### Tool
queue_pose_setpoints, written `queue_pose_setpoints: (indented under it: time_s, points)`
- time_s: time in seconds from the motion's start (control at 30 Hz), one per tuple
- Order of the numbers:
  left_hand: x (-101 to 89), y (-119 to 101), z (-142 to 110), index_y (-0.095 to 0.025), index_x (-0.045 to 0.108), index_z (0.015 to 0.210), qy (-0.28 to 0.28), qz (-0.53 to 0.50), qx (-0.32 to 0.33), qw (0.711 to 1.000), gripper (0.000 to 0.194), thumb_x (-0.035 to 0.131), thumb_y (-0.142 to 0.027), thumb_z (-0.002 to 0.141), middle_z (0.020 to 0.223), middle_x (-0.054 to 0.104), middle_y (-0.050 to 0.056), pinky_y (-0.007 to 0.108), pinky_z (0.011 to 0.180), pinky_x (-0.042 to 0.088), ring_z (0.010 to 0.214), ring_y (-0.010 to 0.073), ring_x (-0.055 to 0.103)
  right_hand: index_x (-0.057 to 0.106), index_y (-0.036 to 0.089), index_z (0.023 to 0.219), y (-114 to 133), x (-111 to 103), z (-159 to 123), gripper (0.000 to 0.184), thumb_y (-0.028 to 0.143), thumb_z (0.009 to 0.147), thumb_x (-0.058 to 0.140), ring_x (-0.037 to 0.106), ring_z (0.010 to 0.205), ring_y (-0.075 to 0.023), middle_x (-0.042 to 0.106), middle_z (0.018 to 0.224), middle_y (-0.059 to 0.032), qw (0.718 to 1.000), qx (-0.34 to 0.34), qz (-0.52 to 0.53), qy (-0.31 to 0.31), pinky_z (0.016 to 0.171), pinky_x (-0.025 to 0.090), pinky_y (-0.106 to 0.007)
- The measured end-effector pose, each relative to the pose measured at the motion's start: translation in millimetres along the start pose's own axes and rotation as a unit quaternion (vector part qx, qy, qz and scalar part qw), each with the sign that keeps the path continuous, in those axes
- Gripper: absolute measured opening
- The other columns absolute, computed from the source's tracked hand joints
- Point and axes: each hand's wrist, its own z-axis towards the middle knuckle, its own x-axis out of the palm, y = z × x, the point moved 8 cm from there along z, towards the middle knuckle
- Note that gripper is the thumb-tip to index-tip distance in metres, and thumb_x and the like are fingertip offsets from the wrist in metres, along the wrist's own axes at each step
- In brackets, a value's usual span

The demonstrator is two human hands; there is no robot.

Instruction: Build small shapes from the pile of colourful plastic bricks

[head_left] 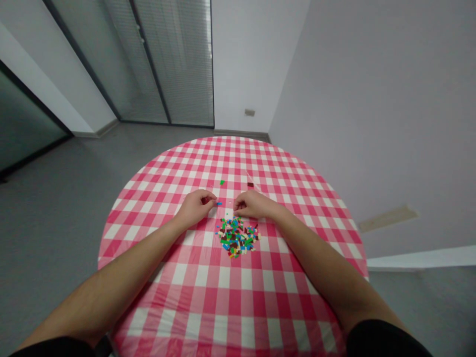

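Note:
My left hand (200, 204) is closed in a pinch on a small blue building brick (219, 204) that sticks out past the fingertips. Across from it, my right hand (250, 204) rests with curled fingers at the far edge of a pile of small building bricks (238, 237). What those fingers hold, if anything, is hidden. The pile mixes green, blue, brown, white and yellow pieces. Beyond my hands lie a green piece (222, 182) and a dark brown piece (250, 184), apart from each other.
A round table with a red and white checked cloth (208, 307) bears everything. Behind it are a glass partition with blinds (178, 64) and a white wall with a socket (249, 112). Another wall (390, 124) stands close on the right.

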Motion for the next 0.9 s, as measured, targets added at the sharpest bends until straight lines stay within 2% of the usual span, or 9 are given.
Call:
queue_pose_setpoints:
  time_s: [0.2, 0.27, 0.33, 0.43, 0.5, 0.57, 0.67, 0.9]
  points:
    - [0.9, 0.1, 0.0, -0.018, 0.074, 0.086, 0.002, 0.0, -0.004, 1.0, 0.018, 0.063, -0.032, 0.08, 0.078, 0.072, 0.003, 0.028, 0.067, 0.048, 0.068, 0.0168, 0.062, 0.073, 0.014, 0.077, -8.3, -5.7, -1.8, 0.01, 0.013, 0.07, 0.066, 0.064, 0.063, -0.0134, 0.072, 0.068, -0.0018, 0.999, 0.027, 0.043, 0.005, 0.058, 0.044, -0.02]
    - [1.1, 0.3, 0.0, -0.018, 0.074, 0.086, 0.005, -0.003, -0.008, 1.0, 0.018, 0.062, -0.032, 0.08, 0.077, 0.071, 0.002, 0.028, 0.066, 0.048, 0.066, 0.0163, 0.062, 0.073, 0.015, 0.075, -18.4, -21.0, -5.2, 0.01, 0.012, 0.069, 0.065, 0.065, 0.064, -0.0139, 0.072, 0.07, -0.0024, 0.997, 0.058, 0.04, -0.02, 0.058, 0.045, -0.021]
    - [1.3, 0.1, 0.1, -0.018, 0.074, 0.085, 0.009, -0.005, -0.01, 1.0, 0.018, 0.062, -0.032, 0.08, 0.077, 0.071, 0.002, 0.028, 0.066, 0.048, 0.066, 0.0161, 0.062, 0.073, 0.015, 0.074, -36.3, -46.0, -13.0, 0.011, 0.012, 0.069, 0.064, 0.064, 0.065, -0.0142, 0.073, 0.072, -0.0033, 0.99, 0.116, 0.019, -0.077, 0.058, 0.044, -0.021]
    - [1.5, -0.7, 0.5, -0.019, 0.074, 0.084, 0.015, -0.001, -0.011, 1.0, 0.017, 0.063, -0.032, 0.08, 0.078, 0.072, 0.002, 0.028, 0.067, 0.048, 0.067, 0.0161, 0.062, 0.074, 0.015, 0.072, -70.2, -81.8, -31.4, 0.012, 0.013, 0.071, 0.062, 0.063, 0.063, -0.0142, 0.072, 0.07, -0.0042, 0.964, 0.214, -0.039, -0.153, 0.056, 0.042, -0.022]
    - [1.4, -1.3, 0.6, -0.019, 0.073, 0.083, 0.015, 0.0, -0.01, 1.0, 0.017, 0.062, -0.031, 0.081, 0.079, 0.072, 0.002, 0.028, 0.068, 0.049, 0.068, 0.0163, 0.062, 0.072, 0.014, 0.066, -93.4, -91.9, -41.9, 0.012, 0.011, 0.069, 0.061, 0.062, 0.061, -0.0142, 0.07, 0.064, -0.0043, 0.948, 0.267, -0.078, -0.151, 0.054, 0.04, -0.023]
    - [1.6, -1.6, 0.3, -0.019, 0.073, 0.082, 0.016, -0.001, -0.01, 1.0, 0.017, 0.062, -0.031, 0.08, 0.08, 0.072, 0.003, 0.028, 0.069, 0.049, 0.07, 0.0167, 0.063, 0.071, 0.014, 0.062, -112.8, -92.0, -48.2, 0.013, 0.01, 0.069, 0.06, 0.062, 0.06, -0.0139, 0.069, 0.062, -0.0037, 0.942, 0.297, -0.081, -0.131, 0.053, 0.039, -0.022]
    - [2.0, -1.9, -0.5, -0.019, 0.073, 0.082, 0.019, -0.006, -0.015, 1.0, 0.017, 0.062, -0.032, 0.08, 0.082, 0.073, 0.003, 0.028, 0.07, 0.049, 0.072, 0.0173, 0.063, 0.07, 0.014, 0.06, -127.9, -86.9, -49.9, 0.015, 0.013, 0.07, 0.059, 0.062, 0.061, -0.0137, 0.068, 0.061, -0.0028, 0.944, 0.301, -0.076, -0.111, 0.054, 0.039, -0.022]
    - [0.3, -4.6, -1.2, -0.019, 0.073, 0.082, 0.02, -0.005, -0.011, 1.0, 0.017, 0.06, -0.03, 0.08, 0.083, 0.073, 0.003, 0.028, 0.07, 0.05, 0.074, 0.018, 0.065, 0.075, 0.015, 0.068, -130.8, -85.4, -46.1, 0.018, 0.019, 0.077, 0.06, 0.066, 0.07, -0.0174, 0.074, 0.073, -0.0059, 0.952, 0.275, -0.081, -0.103, 0.061, 0.044, -0.025]
